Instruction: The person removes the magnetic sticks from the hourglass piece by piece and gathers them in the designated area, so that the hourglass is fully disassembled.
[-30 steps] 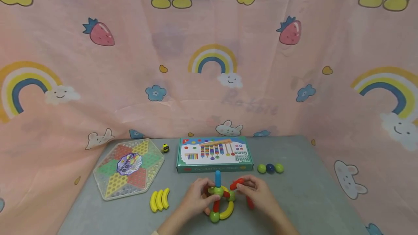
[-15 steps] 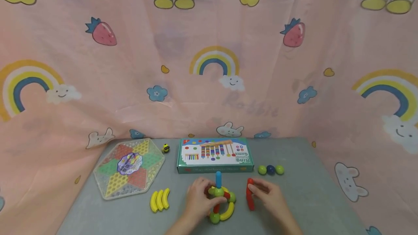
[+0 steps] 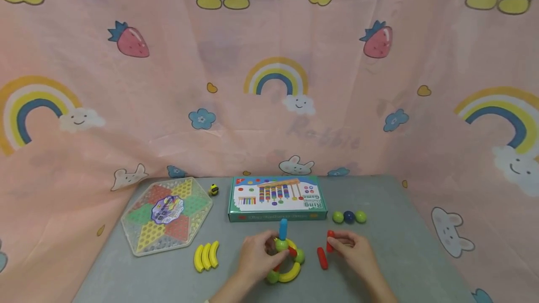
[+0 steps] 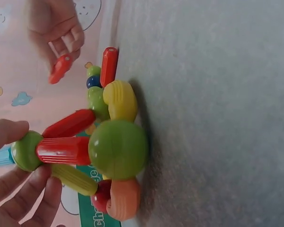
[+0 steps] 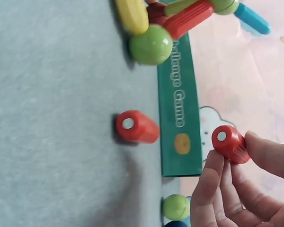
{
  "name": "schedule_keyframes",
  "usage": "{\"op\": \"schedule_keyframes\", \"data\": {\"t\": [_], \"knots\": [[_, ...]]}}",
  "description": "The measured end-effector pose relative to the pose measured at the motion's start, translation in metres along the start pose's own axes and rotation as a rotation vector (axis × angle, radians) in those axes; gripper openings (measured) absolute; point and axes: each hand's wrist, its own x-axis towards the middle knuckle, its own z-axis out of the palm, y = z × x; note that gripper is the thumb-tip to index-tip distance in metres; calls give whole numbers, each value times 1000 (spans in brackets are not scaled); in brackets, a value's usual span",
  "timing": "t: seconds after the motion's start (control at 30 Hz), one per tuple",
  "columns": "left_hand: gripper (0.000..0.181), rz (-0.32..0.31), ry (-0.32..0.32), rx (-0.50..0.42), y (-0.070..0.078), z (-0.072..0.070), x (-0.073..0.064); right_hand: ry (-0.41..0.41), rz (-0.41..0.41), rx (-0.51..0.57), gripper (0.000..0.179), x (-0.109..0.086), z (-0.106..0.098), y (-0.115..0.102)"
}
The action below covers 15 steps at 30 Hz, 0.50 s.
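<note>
My left hand [image 3: 258, 256] grips the green ball [image 4: 27, 151] at the top of a structure of magnetic sticks and balls. A blue stick [image 3: 283, 229] points up from that ball, and red sticks [image 4: 64, 150] and an olive-yellow stick [image 4: 75, 179] slope down from it. At the base, green balls [image 4: 118, 149], a red ball [image 4: 102, 195], curved yellow pieces [image 3: 289, 273] and an orange piece [image 4: 124, 199] form a ring. To the right, my right hand [image 3: 354, 250] pinches a short red magnetic stick [image 5: 231, 144] between thumb and fingers, raised above the table.
Another red stick [image 3: 322, 258] lies on the grey table [image 3: 412, 256] between structure and right hand. Several curved yellow pieces [image 3: 206, 256] lie left. Behind are a Ring Challenge Game box [image 3: 275, 200], a hexagonal game board [image 3: 166, 216], a bee figure [image 3: 214, 190] and a ball row [image 3: 349, 217].
The right hand has carried its red stick rightward, away from the structure and past the red stick on the table, and turned it upright. The left hand keeps its hold; the structure has shifted slightly.
</note>
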Motion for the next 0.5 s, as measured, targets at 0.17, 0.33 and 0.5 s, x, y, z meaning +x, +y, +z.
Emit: {"op": "schedule_keyframes", "data": {"t": [0.17,0.33,0.5], "knots": [[26,69,-6,8,-6,-1,0,-47,60,-95,46,6,3,11],[28,114,-26,12,-9,-2,0,-100,75,-94,37,8,6,20],[29,112,-52,16,-8,-1,-1,-96,62,-142,34,10,6,25]]}}
